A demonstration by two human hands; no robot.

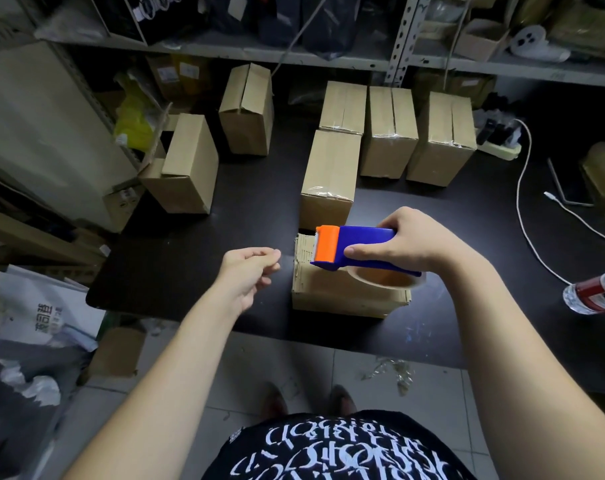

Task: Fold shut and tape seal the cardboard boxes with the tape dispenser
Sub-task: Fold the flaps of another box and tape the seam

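Head view: right hand [408, 242], fingers clenched round the blue-and-orange tape dispenser [360, 249], holds it just above the near cardboard box [342, 296], whose contents are hidden; left hand [251, 271] hovers left of that box, fingers curled with thumb against fingertips, and whether they pinch anything cannot be told. Six more closed boxes stand on the black surface [190, 258] beyond the near box: one taped box [328, 174] directly behind it, a row of three [391, 129] farther back, a pair [187, 164] to the back left. Right of the near box lie one white cable [522, 202] and one bottle [595, 292]; metal shelving [401, 36] rises behind.
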